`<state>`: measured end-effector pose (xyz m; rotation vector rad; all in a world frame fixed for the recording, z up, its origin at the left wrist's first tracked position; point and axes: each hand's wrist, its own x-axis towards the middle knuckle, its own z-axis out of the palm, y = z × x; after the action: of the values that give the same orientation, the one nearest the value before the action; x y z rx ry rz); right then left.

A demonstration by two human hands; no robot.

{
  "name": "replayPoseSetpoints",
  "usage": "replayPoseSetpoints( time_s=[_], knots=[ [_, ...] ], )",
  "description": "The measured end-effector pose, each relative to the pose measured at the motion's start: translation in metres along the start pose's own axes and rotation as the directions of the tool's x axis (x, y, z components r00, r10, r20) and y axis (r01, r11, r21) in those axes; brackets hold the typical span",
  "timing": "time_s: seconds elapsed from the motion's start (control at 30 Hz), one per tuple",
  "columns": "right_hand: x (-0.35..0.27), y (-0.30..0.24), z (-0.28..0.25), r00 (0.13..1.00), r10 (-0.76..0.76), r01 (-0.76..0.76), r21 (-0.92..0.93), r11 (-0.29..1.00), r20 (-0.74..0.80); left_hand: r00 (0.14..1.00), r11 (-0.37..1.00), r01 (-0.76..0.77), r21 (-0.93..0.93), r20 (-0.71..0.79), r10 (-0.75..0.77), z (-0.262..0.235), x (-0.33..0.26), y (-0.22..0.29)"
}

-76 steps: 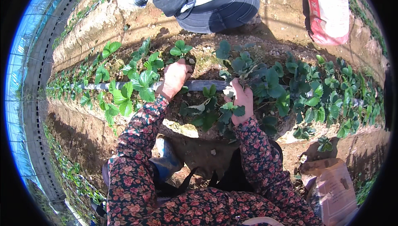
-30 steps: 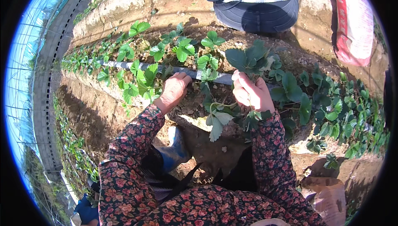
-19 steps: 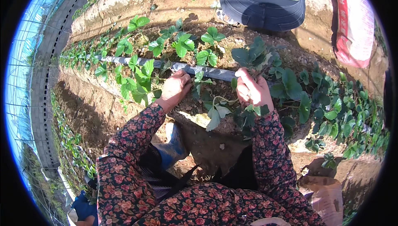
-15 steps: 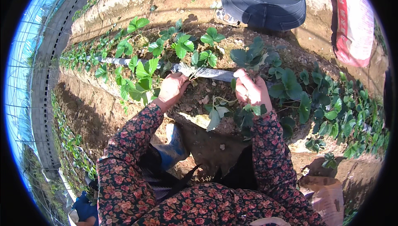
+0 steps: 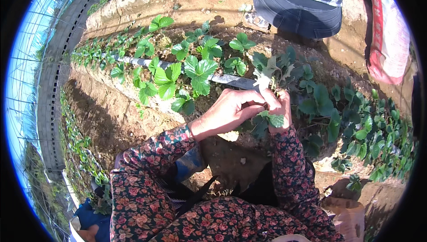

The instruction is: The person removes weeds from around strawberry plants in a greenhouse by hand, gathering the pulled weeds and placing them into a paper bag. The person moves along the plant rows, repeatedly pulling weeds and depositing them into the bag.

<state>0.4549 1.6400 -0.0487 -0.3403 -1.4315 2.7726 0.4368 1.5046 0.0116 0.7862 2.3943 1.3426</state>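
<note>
Strawberry plants grow along the soil bed. My right hand is closed around a bunch of strawberry leaves, pale undersides showing on some, with the leaf blades above the fist and a few hanging below. My left hand meets it from the left, thumb and fingers pinched together against the right fingers. Whatever lies in that pinch is hidden. Just beyond my left hand stands a bright green strawberry plant beside a flat grey hose running along the bed.
Across the bed crouches another person in dark trousers. A red and white sack lies at the far right. Dense strawberry plants cover the right side. My blue boot stands in the furrow; a pinkish bag sits near right.
My left hand has left the spot by the grey hose and come right and nearer, up against my right hand. The view has shifted slightly; my right hand still grips the leaves.
</note>
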Motion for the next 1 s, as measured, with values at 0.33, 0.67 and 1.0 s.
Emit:
replayPoseSetpoints(
  time_s=[0.33, 0.67, 1.0],
  knots=[
    [0.013, -0.01, -0.031, 0.979, 0.168, -0.181, 0.103, 0.978, 0.118, 0.932, 0.585, -0.096, 0.806, 0.279, -0.23, -0.126, 0.002, -0.13],
    [0.016, -0.006, -0.039, 0.985, 0.158, -0.163, 0.083, 0.983, 0.071, 0.928, 0.322, -0.004, 0.947, 0.124, -0.351, -0.08, 0.002, -0.135],
    [0.022, 0.013, -0.031, 0.966, -0.122, 0.116, 0.038, 0.993, 0.229, 0.855, 0.841, 0.487, 0.233, 0.069, -0.514, -0.127, 0.008, -0.009]
  ],
)
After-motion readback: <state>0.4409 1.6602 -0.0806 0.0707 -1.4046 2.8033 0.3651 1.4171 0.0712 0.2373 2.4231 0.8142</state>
